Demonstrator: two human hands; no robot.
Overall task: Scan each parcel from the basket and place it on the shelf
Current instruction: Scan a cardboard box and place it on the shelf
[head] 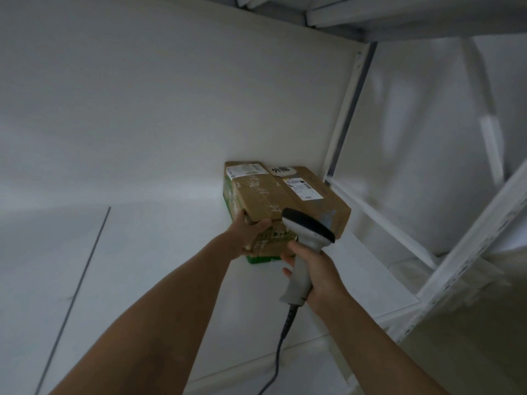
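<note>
While the brown parcel lay at frame centre on the white shelf, atop a green-printed box, its white labels' print was illegible. The left hand gripped its near-left corner; the right hand clasped a grey scanner.

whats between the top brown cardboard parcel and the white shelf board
In the head view, a second cardboard parcel with green print sits between the brown cardboard parcel and the white shelf board.
</note>
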